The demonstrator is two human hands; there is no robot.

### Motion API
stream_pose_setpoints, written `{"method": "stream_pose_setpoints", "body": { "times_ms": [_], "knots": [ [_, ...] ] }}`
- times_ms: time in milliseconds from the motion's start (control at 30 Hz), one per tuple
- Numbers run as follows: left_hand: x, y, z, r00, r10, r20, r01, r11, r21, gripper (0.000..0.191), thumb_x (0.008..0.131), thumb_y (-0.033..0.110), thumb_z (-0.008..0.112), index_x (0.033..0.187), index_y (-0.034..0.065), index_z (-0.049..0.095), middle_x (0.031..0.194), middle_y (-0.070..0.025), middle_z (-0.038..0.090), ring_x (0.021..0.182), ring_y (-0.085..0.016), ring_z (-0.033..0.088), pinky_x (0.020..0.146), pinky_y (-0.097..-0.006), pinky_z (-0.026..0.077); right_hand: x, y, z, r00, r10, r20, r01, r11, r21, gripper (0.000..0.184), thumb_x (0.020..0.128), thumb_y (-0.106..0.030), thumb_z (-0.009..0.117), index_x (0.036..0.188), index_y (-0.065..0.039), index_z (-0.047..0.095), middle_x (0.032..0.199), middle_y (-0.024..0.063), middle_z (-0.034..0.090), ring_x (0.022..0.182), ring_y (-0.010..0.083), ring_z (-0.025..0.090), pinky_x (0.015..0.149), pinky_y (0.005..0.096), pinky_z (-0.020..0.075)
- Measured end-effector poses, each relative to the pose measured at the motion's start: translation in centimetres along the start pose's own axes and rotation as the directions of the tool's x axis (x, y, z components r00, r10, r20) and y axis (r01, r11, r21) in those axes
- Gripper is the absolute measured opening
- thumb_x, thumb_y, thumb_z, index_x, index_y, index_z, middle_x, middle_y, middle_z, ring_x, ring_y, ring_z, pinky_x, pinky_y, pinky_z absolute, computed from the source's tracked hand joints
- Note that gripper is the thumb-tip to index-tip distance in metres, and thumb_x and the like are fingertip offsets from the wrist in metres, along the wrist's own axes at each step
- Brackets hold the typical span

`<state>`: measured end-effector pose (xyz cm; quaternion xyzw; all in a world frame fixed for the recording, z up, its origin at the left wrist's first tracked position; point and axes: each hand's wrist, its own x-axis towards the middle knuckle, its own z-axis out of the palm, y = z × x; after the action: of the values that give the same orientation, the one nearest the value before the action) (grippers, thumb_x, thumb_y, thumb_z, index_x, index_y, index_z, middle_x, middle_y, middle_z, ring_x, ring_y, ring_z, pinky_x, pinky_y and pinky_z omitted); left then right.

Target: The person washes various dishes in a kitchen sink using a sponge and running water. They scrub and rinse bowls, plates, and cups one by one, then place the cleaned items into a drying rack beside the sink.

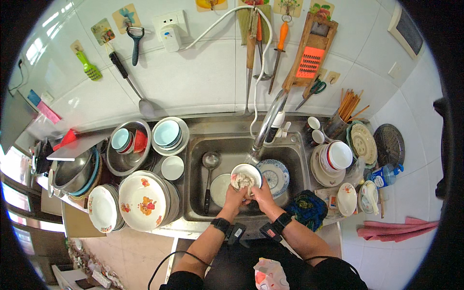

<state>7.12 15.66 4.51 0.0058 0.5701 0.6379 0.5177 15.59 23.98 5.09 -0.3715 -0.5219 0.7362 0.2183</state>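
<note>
Over the sink, my right hand [264, 195] grips a white bowl [247, 168] with a dark rim by its right side. My left hand [235, 198] holds a wadded, pale dishcloth [242, 181] against the bowl's inside; its fingertips are partly hidden by the cloth. The bowl is tilted toward me, just below the faucet spout [258, 145]. Beneath it in the steel sink [195, 145] lie a blue-and-white patterned plate [279, 174] and a white dish [217, 190], partly covered by my hands and the bowl. A steel ladle [211, 161] with a black handle leans at the sink's left.
Stacked plates [141, 203], a steel basin [112, 159] and light-blue bowls [166, 133] crowd the left counter. At the right stand stacked bowls [340, 155], cups [313, 123] and a chopstick holder [336, 123]. A dark mesh cloth [308, 208] lies by the sink's front right corner.
</note>
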Motion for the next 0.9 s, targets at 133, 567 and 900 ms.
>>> {"method": "stream_pose_setpoints", "body": {
  "times_ms": [133,567,900],
  "knots": [
    [2.1,2.4,-0.8,0.975,0.215,-0.063,-0.161,0.866,0.474,0.026,0.071,0.018,0.067,0.088,0.002,0.056,0.065,-0.0141,0.061,0.061,-0.025,0.063,0.048,-0.0356,0.051,-0.2,-2.2,0.6,0.995,0.063,0.076,-0.07,0.994,0.085,0.057,0.071,0.004,0.042,0.125,-0.004,0.027,0.115,0.0133,0.045,0.098,0.0272,0.055,0.066,0.0371,0.0568],
    [5.7,9.6,0.0,0.813,0.314,0.491,-0.484,-0.103,0.869,0.04,0.065,0.02,0.067,0.1,0.0073,0.051,0.092,-0.0132,0.062,0.073,-0.029,0.062,0.057,-0.0355,0.05,1.5,-5.4,0.2,0.948,0.28,0.148,-0.25,0.949,-0.193,0.055,0.072,0.004,0.044,0.125,-0.005,0.033,0.109,0.0124,0.049,0.088,0.0264,0.059,0.056,0.0358,0.0572],
    [3.2,1.9,2.6,0.985,-0.171,0.013,0.169,0.96,-0.224,0.033,0.073,0.012,0.062,0.103,0.0046,0.049,0.086,-0.0051,0.06,0.069,-0.022,0.062,0.054,-0.042,0.051,4.7,-4.1,0.1,0.999,-0.021,-0.046,0.021,1.0,0.007,0.059,0.069,0.004,0.04,0.126,-0.006,0.034,0.109,0.0135,0.051,0.084,0.0261,0.06,0.054,0.0353,0.0563]
  ]
}}
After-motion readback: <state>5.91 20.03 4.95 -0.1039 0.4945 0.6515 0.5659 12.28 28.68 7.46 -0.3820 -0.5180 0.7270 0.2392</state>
